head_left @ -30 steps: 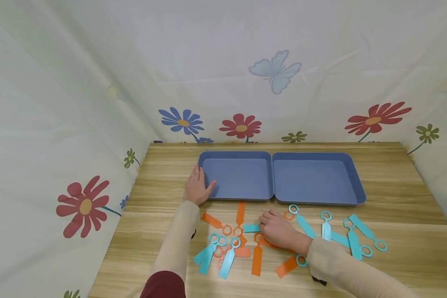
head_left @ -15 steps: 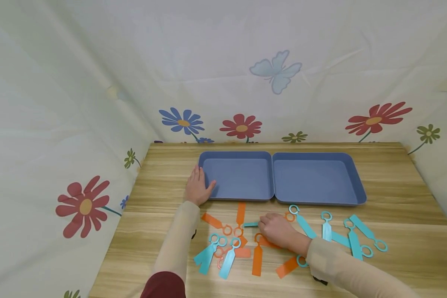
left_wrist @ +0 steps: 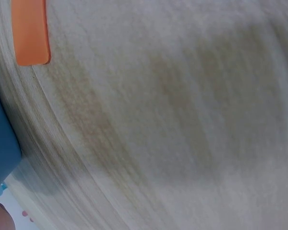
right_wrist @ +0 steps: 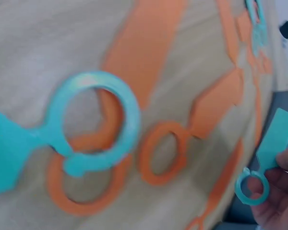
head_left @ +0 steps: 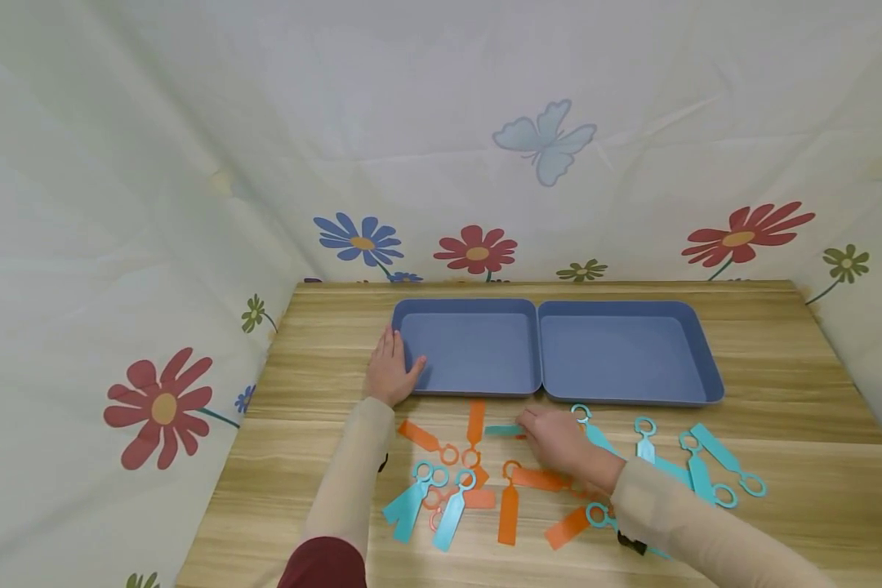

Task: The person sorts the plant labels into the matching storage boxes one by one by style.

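In the head view my right hand (head_left: 559, 441) is just above the table and pinches a teal plastic hook tag (head_left: 501, 430). The right wrist view shows that tag's blade (right_wrist: 278, 136), with its ring hanging beside the curled fingers. Below and around this hand lie orange hook tags (head_left: 509, 514) and more teal ones (head_left: 452, 518), some overlapping. My left hand (head_left: 389, 371) rests at the left side of the left blue tray (head_left: 466, 351). Its fingers are straight along the rim, and the thumb points over the tray's inside.
A second blue tray (head_left: 617, 355) stands against the right side of the first. Teal tags (head_left: 723, 449) lie scattered at the right. The wooden table (head_left: 786, 367) meets a flower-printed cloth wall (head_left: 426, 155) at its back edge.
My right hand has shifted slightly right and lifted the teal tag; orange tags beneath it show more. The left hand and both trays stay where they were.
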Motion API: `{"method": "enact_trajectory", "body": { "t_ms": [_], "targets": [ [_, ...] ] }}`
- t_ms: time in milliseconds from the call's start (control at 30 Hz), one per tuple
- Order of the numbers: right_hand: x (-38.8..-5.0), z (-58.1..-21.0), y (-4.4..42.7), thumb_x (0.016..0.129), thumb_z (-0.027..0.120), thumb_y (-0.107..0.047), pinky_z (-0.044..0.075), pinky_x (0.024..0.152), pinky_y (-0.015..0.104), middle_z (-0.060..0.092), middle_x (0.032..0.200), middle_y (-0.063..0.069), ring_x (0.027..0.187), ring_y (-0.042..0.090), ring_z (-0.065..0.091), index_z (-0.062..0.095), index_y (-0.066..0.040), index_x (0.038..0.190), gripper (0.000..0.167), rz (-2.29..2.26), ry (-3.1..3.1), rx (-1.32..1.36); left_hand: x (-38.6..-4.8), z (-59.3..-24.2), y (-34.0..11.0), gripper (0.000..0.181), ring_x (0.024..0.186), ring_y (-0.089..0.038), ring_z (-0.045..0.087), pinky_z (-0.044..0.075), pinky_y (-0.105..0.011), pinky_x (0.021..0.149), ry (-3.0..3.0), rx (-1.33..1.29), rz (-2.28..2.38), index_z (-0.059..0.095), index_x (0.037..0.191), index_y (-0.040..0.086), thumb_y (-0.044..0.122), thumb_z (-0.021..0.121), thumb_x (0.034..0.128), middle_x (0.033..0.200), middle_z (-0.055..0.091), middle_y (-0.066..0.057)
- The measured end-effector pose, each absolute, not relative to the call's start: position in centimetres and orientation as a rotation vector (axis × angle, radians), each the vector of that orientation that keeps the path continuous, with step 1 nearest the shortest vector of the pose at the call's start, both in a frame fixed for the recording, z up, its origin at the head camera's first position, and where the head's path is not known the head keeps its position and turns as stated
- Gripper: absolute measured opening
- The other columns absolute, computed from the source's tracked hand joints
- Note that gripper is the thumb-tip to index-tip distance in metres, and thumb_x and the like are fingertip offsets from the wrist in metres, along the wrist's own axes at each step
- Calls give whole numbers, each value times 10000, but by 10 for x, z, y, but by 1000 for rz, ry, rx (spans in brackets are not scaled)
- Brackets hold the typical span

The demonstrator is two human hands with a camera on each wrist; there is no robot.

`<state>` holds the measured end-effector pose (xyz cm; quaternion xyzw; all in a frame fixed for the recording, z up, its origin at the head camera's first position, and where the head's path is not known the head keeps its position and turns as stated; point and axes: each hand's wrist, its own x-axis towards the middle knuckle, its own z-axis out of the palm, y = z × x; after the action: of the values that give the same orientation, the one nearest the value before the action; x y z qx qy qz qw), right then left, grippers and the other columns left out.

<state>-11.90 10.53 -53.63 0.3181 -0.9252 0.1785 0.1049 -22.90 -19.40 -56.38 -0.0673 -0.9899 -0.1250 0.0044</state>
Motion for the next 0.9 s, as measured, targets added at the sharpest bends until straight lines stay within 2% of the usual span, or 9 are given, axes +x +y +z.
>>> {"method": "enact_trajectory", "body": {
  "t_ms": [167,300,467,633,733,900],
  "targets": [
    [-127,-520,111,816,570,-85,373,500,187,553,683,-57,578,62,468,616,-114,759,79,771,-2894,871,-228,-561,-193,819,1356,-315,121,171,-420,1098,-3110,-203,-398,159,1388,-57,549,320,862,1467,85,-212],
    [-135,-513,118,832,526,-35,343,507,185,517,661,-30,541,52,389,586,-72,754,105,950,-2945,891,-227,-559,-193,818,1357,-316,117,165,-420,1100,-3114,-203,-399,158,1389,-57,549,316,863,1466,85,-213],
    [-145,-508,126,869,466,-23,353,510,189,529,649,13,494,47,362,596,-23,866,131,1226,-3036,845,-227,-559,-193,818,1357,-317,117,167,-421,1098,-3116,-206,-385,157,1390,-56,552,308,863,1466,86,-215],
    [-156,-501,136,901,400,-21,362,489,222,452,561,50,426,78,316,576,36,982,202,1515,-3091,724,-227,-559,-193,817,1356,-315,125,172,-422,1097,-3112,-200,-396,159,1389,-56,548,317,862,1467,87,-211],
    [-165,-499,141,893,392,-2,367,516,233,510,638,106,475,91,342,575,52,994,216,1567,-3072,637,-227,-560,-193,813,1356,-313,125,174,-419,1097,-3119,-196,-375,156,1391,-52,548,307,864,1469,84,-207],
    [-177,-498,150,871,396,16,379,558,251,585,898,174,565,120,401,573,53,1027,238,1584,-3051,459,-227,-558,-193,814,1358,-309,121,179,-419,1096,-3126,-191,-359,155,1392,-49,550,310,863,1469,88,-205]
  ]
}}
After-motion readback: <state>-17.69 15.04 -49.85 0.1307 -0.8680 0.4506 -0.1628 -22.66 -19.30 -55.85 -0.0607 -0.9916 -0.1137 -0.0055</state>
